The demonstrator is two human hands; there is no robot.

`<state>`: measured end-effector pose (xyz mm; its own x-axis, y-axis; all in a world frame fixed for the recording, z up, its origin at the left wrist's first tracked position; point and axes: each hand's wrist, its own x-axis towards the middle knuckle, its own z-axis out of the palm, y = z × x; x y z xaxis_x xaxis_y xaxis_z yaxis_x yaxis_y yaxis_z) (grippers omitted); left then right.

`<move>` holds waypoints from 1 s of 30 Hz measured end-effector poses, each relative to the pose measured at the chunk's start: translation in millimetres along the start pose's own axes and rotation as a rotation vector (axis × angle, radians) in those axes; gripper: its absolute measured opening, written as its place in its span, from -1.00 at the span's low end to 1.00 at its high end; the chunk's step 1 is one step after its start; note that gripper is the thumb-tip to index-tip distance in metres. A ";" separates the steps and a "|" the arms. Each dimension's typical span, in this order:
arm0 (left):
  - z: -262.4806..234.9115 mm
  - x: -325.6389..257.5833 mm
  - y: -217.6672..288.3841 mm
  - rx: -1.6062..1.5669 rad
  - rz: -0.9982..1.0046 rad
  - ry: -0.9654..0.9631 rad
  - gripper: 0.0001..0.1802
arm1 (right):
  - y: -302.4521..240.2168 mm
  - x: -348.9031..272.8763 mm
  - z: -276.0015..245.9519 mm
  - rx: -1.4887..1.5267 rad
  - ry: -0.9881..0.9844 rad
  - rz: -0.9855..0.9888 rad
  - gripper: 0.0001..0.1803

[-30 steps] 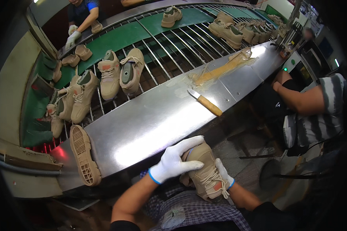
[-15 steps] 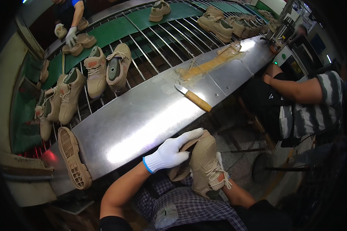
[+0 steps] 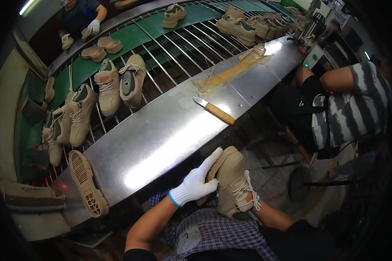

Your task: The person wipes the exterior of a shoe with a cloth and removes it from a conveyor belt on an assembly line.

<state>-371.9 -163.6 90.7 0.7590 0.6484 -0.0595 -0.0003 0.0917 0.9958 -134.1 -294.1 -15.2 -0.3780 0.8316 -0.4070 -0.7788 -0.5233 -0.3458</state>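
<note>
I hold a beige lace-up shoe point(image 3: 233, 185) in my lap, just below the front edge of the steel table point(image 3: 161, 135). My left hand point(image 3: 196, 182), in a white glove, lies flat along the shoe's toe and left side. Only a bit of white glove and blue cuff shows of my right hand point(image 3: 253, 195), which grips the shoe from behind its laced side. The shoe's toe points up toward the table edge.
A knife with a wooden handle point(image 3: 215, 111) lies on the table, with a strip of yellow glue residue point(image 3: 231, 74) beyond it. A loose tan sole point(image 3: 88, 182) rests at the table's left end. Several beige shoes point(image 3: 117, 85) sit on the roller conveyor. A person in a striped shirt point(image 3: 357, 108) sits at right.
The shoe has turned more upright in my lap, and my left hand has slid along its toe. The knife and sole have not moved on the table.
</note>
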 end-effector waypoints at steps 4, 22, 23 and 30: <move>11.9 -11.5 -3.9 0.072 0.076 0.028 0.04 | -1.0 -1.8 21.5 -0.103 0.160 -0.085 -0.02; 41.1 -43.8 -38.5 -0.086 0.161 0.137 0.08 | 8.3 -17.8 55.5 0.003 0.228 -0.054 -0.16; 41.0 -46.5 -38.8 -0.093 0.167 0.148 0.09 | 8.5 -15.4 55.1 0.024 0.186 -0.050 -0.16; 55.8 -61.7 -31.7 -0.064 0.373 0.357 0.32 | 4.8 -5.0 78.8 -0.024 0.162 0.023 -0.19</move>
<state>-382.4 -248.6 66.7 0.4305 0.8621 0.2672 -0.2768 -0.1557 0.9482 -175.4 -286.1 51.8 -0.3083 0.7796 -0.5451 -0.7581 -0.5475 -0.3543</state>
